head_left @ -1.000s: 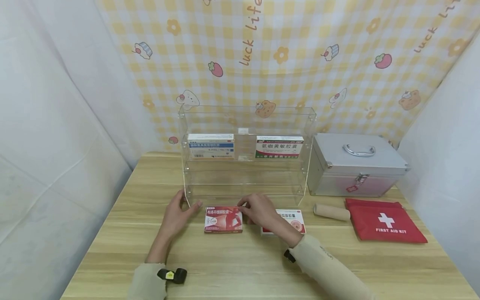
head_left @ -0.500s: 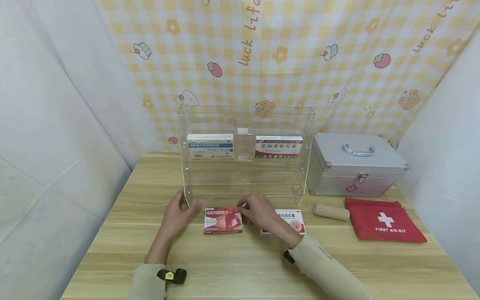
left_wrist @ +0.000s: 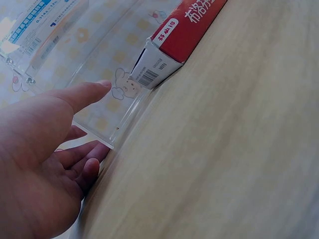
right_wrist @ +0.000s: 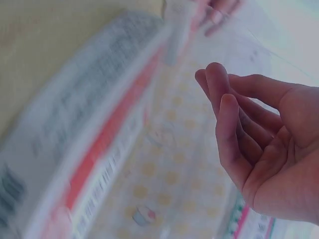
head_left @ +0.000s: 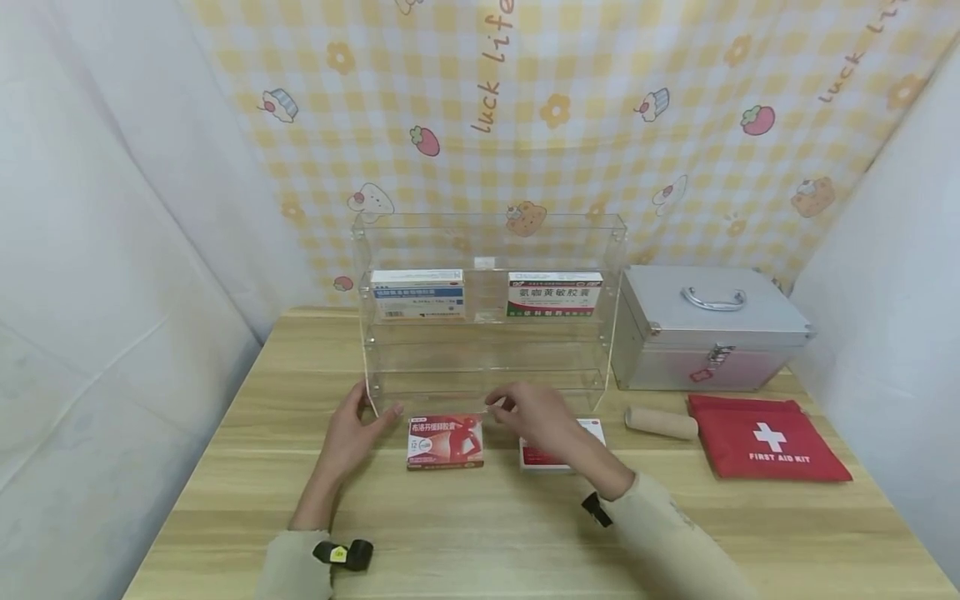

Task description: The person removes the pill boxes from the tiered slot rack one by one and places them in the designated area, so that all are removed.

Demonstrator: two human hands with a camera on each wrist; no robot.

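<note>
In the head view, my left hand (head_left: 354, 433) rests at the lower left corner of a clear acrylic rack (head_left: 487, 358), its thumb stretched out towards a red medicine box (head_left: 446, 442). The left wrist view has the fingers (left_wrist: 92, 169) against the rack's side edge and the thumb apart from the box. That red box lies on the table before the rack. My right hand (head_left: 536, 421) hovers between it and a white-and-red medicine box (head_left: 547, 458), which the forearm partly covers. Loosely bent fingers (right_wrist: 227, 119) of the right hand hold nothing in the right wrist view.
On the rack's middle shelf stand a blue-and-white box (head_left: 418, 296) and a green-and-white box (head_left: 555, 294). To the right are a silver metal case (head_left: 708, 333), a beige roll (head_left: 662, 422) and a red first aid pouch (head_left: 772, 442). A checked curtain (head_left: 555, 167) hangs behind.
My right hand has let go of the red medicine box's right corner and moved a little to the right. The left hand stays at the rack. The head view has shifted slightly.
</note>
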